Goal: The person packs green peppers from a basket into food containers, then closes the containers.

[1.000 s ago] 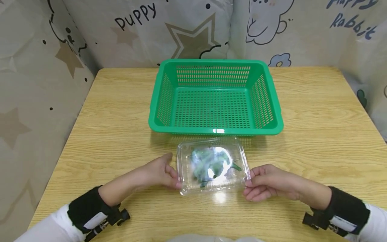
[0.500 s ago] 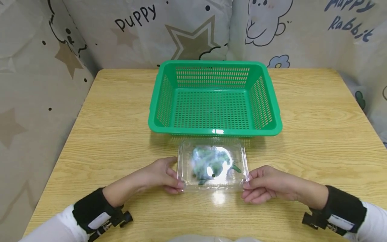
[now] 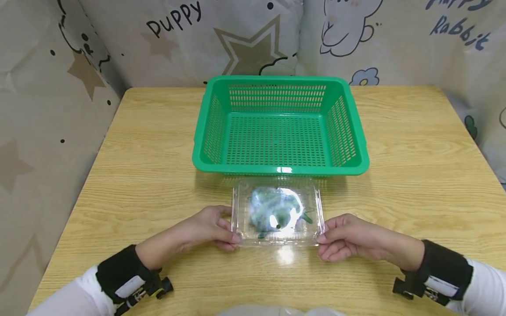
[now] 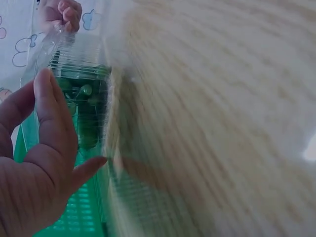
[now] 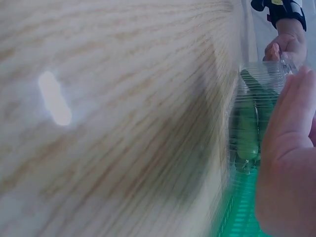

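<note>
A clear plastic clamshell box (image 3: 278, 239) with a lid lies in front of the basket, squared to it. Green vegetables (image 3: 272, 215), likely peppers, show through the lid, partly hidden by glare; the left wrist view also shows these green vegetables (image 4: 88, 131) through the box's side. My left hand (image 3: 207, 227) pinches the box's near left corner, thumb on the lid's edge. At the near right corner my right hand (image 3: 352, 237) pinches it likewise, the other fingers curled below the thumb. Whether the box touches the tabletop is hard to tell.
A green perforated plastic basket (image 3: 280, 169) with nothing inside stands just behind the box. Both rest on or over a wooden table (image 3: 130, 175). A patterned cloth (image 3: 174, 52) with drawings hangs behind and at the sides.
The box was slightly slanted a second ago and has turned to lie straight. My left hand has shifted a little rightward with its corner. Both hands keep their hold.
</note>
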`<state>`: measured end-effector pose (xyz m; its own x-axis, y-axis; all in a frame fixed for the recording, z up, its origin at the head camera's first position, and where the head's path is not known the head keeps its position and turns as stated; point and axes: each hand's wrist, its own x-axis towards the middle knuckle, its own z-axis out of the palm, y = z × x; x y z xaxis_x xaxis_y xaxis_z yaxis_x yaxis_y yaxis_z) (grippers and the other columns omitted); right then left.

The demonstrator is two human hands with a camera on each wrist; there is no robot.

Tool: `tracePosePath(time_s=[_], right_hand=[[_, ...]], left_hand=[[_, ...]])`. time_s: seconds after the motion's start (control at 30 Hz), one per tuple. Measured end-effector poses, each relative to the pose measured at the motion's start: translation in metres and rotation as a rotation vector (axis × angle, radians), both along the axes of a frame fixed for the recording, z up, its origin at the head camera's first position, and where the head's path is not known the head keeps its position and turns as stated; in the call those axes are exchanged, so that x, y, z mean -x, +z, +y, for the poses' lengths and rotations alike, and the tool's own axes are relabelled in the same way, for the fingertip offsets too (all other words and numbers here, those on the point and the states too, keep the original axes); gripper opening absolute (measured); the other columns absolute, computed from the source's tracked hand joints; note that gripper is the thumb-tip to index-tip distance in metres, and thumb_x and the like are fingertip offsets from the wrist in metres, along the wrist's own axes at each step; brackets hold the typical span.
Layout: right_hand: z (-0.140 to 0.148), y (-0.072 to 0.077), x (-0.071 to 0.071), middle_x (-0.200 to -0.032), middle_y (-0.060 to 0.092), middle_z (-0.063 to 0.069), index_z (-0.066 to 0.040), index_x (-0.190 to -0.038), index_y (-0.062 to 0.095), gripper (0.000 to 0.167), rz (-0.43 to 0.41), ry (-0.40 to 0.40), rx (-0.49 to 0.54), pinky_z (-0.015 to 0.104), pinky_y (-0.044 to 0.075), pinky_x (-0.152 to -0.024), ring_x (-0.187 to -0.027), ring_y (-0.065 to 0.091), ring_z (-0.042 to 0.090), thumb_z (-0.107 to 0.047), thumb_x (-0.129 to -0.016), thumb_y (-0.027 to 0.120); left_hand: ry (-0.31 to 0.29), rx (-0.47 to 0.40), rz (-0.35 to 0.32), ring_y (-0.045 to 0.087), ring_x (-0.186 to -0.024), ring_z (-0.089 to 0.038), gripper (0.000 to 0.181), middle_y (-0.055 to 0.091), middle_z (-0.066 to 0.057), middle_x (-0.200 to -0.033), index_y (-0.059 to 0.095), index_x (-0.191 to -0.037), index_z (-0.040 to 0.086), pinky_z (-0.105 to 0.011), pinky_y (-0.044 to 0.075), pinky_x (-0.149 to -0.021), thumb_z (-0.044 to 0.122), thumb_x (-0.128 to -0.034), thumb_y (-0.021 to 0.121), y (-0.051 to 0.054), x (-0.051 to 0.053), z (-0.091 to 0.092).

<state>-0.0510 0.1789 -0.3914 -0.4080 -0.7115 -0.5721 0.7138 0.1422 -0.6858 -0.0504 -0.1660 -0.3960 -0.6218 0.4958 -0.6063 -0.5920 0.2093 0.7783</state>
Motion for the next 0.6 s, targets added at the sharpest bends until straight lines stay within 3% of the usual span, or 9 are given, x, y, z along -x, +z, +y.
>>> tracePosePath(time_s=[0.17, 0.3, 0.43, 0.5, 0.6], right_hand=[[-0.001, 0.002, 0.0, -0.081, 0.072, 0.008, -0.003, -0.089, 0.06, 0.007, 0.047, 0.008, -0.057, 0.025, 0.058, -0.071, -0.074, 0.071, 0.012, -0.008, -0.092, 0.056], [-0.002, 0.006, 0.002, -0.084, 0.071, 0.013, 0.002, -0.089, 0.058, 0.019, 0.216, 0.047, -0.206, 0.032, 0.059, -0.069, -0.074, 0.071, 0.017, -0.016, -0.093, 0.059], [-0.002, 0.015, 0.005, -0.089, 0.069, 0.015, 0.007, -0.099, 0.059, 0.032, 0.37, 0.091, -0.347, 0.038, 0.059, -0.07, -0.077, 0.07, 0.023, -0.024, -0.094, 0.059], [0.0, 0.021, 0.008, -0.09, 0.069, 0.014, 0.008, -0.104, 0.06, 0.035, 0.463, 0.105, -0.405, 0.037, 0.059, -0.071, -0.08, 0.069, 0.024, -0.026, -0.094, 0.059], [0.003, 0.031, 0.01, -0.091, 0.07, 0.009, 0.003, -0.107, 0.062, 0.034, 0.739, 0.125, -0.555, 0.033, 0.059, -0.071, -0.082, 0.068, 0.021, -0.028, -0.094, 0.059]], left_hand=[[-0.041, 0.009, 0.007, 0.069, -0.075, -0.026, 0.083, 0.066, -0.017, -0.085, 0.008, -0.141, -0.019, -0.036, 0.059, -0.075, -0.01, -0.081, 0.065, 0.0, 0.003, -0.004], [-0.107, 0.024, 0.063, 0.069, -0.081, -0.025, 0.083, 0.069, -0.019, -0.088, 0.012, -0.139, -0.022, -0.037, 0.058, -0.078, -0.002, -0.0821, 0.069, 0.001, 0.006, -0.012], [-0.163, 0.044, 0.145, 0.069, -0.088, -0.023, 0.071, 0.069, -0.022, -0.097, 0.029, -0.133, -0.024, -0.035, 0.057, -0.081, 0.006, -0.0837, 0.07, 0.001, 0.007, -0.025], [-0.192, 0.084, 0.213, 0.068, -0.09, -0.021, 0.064, 0.069, -0.022, -0.1, 0.037, -0.129, -0.023, -0.032, 0.057, -0.08, 0.01, -0.0853, 0.07, 0.002, 0.007, -0.033], [-0.213, 0.197, 0.353, 0.066, -0.097, -0.023, 0.057, 0.068, -0.019, -0.107, 0.047, -0.128, -0.016, -0.03, 0.056, -0.082, 0.019, -0.0883, 0.067, 0.005, 0.008, -0.043]])
